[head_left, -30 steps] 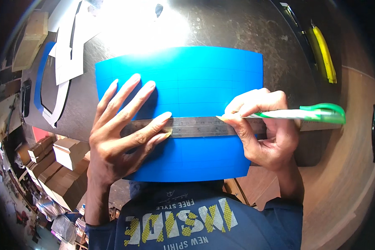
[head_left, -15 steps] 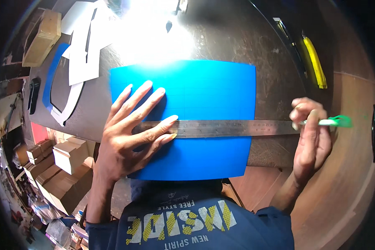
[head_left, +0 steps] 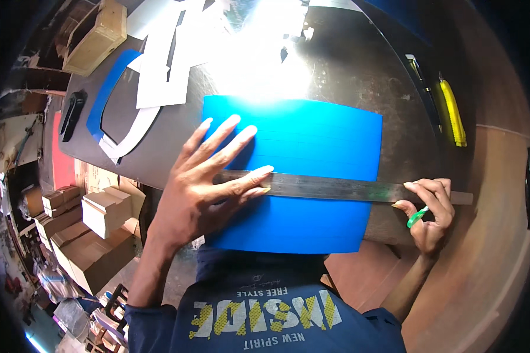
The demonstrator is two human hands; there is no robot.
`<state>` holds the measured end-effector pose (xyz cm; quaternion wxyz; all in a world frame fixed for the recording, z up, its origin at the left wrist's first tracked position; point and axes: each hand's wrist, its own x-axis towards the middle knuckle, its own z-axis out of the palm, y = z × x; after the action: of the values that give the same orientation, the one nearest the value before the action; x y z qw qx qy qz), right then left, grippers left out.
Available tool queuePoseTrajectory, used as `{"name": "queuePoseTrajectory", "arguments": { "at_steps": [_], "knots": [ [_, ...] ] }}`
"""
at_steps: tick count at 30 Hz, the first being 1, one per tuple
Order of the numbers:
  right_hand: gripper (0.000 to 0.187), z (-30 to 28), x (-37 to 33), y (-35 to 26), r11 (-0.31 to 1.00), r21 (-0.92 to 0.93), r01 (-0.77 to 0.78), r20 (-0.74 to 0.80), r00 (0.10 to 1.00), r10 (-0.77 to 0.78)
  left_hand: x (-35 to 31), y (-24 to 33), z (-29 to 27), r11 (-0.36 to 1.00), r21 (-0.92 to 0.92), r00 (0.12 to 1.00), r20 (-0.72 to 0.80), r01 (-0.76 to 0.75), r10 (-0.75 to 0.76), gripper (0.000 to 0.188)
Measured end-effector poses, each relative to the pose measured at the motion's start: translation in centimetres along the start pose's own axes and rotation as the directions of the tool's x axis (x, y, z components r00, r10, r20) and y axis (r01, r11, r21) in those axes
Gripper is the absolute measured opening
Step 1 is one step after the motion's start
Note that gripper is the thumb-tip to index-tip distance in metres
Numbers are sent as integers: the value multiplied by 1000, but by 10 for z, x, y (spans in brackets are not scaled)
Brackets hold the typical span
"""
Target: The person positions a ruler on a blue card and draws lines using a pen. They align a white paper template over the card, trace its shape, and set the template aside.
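Note:
A blue sheet point(head_left: 318, 229) marked with faint lines lies at the table's near edge. Across it runs a long steel ruler point(head_left: 318, 187), its right end sticking out past the sheet. My left hand point(head_left: 203, 185) is spread flat, some fingertips on the sheet, the index finger and thumb on the ruler's left part. Beyond the sheet's right edge, my right hand point(head_left: 431, 209) has its fingers and thumb at the two long edges of the ruler. A green pen point(head_left: 417, 217) is tucked in that same hand, partly hidden by the fingers.
White cut sheets point(head_left: 162, 79) and a curved blue-and-white strip point(head_left: 109, 97) lie at the far left, near a wooden box point(head_left: 97, 38). A yellow cutter knife point(head_left: 451, 112) and black pen point(head_left: 433, 109) lie at right. Cardboard boxes point(head_left: 106, 212) stand below the table's left.
My right hand has come down onto the ruler's right part, and the pen has swung from pointing right to tucked in the hand. My left hand keeps its place on the sheet. The view has shifted.

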<state>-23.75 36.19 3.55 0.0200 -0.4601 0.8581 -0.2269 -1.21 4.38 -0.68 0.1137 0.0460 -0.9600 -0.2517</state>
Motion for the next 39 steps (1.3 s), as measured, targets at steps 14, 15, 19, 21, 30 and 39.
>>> {"name": "queuePoseTrajectory", "arguments": {
  "at_steps": [14, 15, 19, 21, 30, 39],
  "knots": [
    [38, 24, 3, -14, 997, -6, 81, -61, 995, -81, -13, -27, -12, 998, 66, 999, 47, 21, -24, 32],
    [38, 24, 2, -14, 996, -18, 87, -76, 993, -88, -14, -29, -11, 999, 49, 998, 53, 19, -21, 32],
    [37, 25, 1, -12, 992, -40, 117, -68, 990, -120, -13, -27, -16, 999, 40, 996, 80, 24, -27, 33],
    [35, 25, 2, -13, 992, -34, 119, -69, 990, -121, -16, -28, -17, 999, 37, 996, 79, 28, -31, 33],
    [34, 30, 2, -16, 993, -38, 108, -71, 991, -111, -14, -32, -17, 998, -42, 997, 73, 38, -35, 34],
    [35, 30, 0, -14, 993, -48, 111, -69, 991, -114, -15, -31, -18, 999, -32, 997, 72, 38, -36, 34]
  ]
}}
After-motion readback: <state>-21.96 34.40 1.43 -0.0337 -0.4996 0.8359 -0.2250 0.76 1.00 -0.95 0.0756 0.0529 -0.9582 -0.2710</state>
